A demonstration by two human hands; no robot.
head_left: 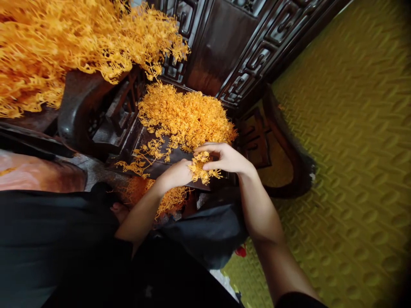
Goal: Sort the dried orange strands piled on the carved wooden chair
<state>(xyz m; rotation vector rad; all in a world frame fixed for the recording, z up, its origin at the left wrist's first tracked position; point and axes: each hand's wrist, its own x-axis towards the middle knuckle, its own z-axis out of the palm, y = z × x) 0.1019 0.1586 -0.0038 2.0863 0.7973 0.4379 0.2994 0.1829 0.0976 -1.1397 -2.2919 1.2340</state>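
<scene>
Small orange plastic pieces on thin branching stems form a loose bunch (201,164) between my two hands, at the front edge of a dark wooden chair seat. My left hand (178,174) is closed on the bunch from the left, its fingertips partly hidden. My right hand (226,158) curves over it from the right, thumb and fingers on either side of the pieces. Just behind the hands, a dense heap (189,113) of the same pieces covers the back of the seat. A few loose sprigs (141,158) lie on the seat to the left.
A larger orange pile (80,38) rises on the left, beyond the curved wooden armrest (75,115). More orange strands (173,199) sit below the seat edge. The carved chair back (221,38) stands behind. To the right are another armrest (295,171) and a yellow-green textured surface (353,149).
</scene>
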